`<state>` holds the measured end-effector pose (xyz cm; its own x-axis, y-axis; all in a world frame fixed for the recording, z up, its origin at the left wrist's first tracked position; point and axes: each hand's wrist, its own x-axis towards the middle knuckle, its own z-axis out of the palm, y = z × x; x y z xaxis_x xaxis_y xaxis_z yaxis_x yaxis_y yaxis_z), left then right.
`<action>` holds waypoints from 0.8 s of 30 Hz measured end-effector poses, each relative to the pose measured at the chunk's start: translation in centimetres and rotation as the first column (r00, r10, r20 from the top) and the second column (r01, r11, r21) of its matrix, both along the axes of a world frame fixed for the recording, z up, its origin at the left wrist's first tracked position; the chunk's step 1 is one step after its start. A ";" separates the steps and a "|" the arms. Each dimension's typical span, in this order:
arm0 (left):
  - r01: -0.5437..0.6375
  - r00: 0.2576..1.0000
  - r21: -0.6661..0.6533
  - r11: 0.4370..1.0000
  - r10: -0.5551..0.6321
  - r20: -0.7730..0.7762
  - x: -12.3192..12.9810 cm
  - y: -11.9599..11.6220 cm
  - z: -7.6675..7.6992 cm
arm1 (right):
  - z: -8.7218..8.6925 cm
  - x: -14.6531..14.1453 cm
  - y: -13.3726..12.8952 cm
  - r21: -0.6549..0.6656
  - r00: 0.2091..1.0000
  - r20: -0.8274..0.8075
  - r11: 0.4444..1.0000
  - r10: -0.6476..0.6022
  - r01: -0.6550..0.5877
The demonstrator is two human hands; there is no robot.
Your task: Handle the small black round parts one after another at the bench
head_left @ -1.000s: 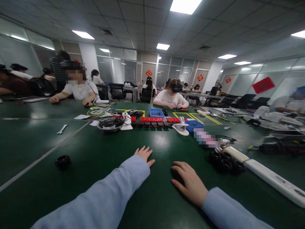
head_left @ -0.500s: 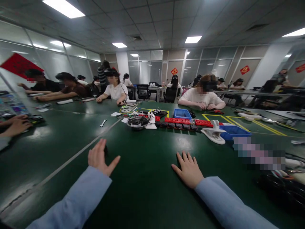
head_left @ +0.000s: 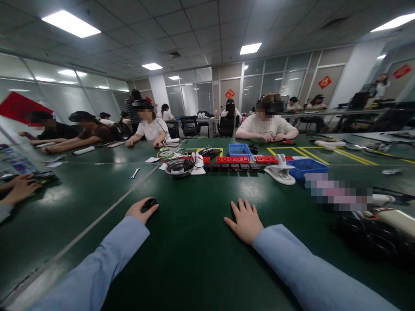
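My left hand (head_left: 140, 211) rests low over the green table (head_left: 194, 259), left of the middle. Its thumb and fingers curve around a small, dark, rounded object (head_left: 150, 202), whose kind I cannot make out. Farther right, my right hand (head_left: 245, 221) lies palm down on the table with its fingers spread and nothing in it. Beyond my left hand, a small metal wrench (head_left: 135, 173) lies by the pale seam in the tabletop.
Across the table lie a black cable coil (head_left: 179, 167), red power strips (head_left: 232, 160), a white clamp (head_left: 280, 169) and blue bins (head_left: 240, 150) (head_left: 307, 166). Black coils (head_left: 372, 237) sit at right. Other people sit around; a co-worker's hands (head_left: 20, 188) are at far left.
My left hand has come down from its raised, spread pose and closed around the small dark object. My right hand still lies flat, while the view has shifted slightly.
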<state>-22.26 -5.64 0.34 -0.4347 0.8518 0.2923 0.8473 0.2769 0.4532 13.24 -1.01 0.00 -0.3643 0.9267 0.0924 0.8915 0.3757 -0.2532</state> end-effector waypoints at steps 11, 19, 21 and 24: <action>0.633 0.774 0.048 0.773 -0.633 -0.023 22.9 5.5 -0.1 | 1.1 2.5 1.1 0.074 0.909 -0.414 0.993 -0.055 0.094; 0.747 0.654 0.112 0.655 -0.755 0.052 26.3 5.9 -0.7 | 0.0 7.2 2.5 -0.043 0.711 -0.681 0.979 -0.176 0.200; 0.746 0.650 0.148 0.649 -0.758 0.046 25.7 6.1 -0.8 | 0.0 6.9 2.3 -0.029 0.707 -0.698 0.991 -0.113 0.130; 0.796 0.589 0.163 0.583 -0.808 0.009 24.6 6.9 -0.6 | 0.1 6.1 2.0 -0.017 0.703 -0.711 1.000 -0.015 0.004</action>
<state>2.30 1.22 -0.24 0.3819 0.8215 0.4233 0.6577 -0.5634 0.5000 19.31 0.97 0.14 -0.1868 0.9329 0.3081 0.4475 0.3599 -0.8186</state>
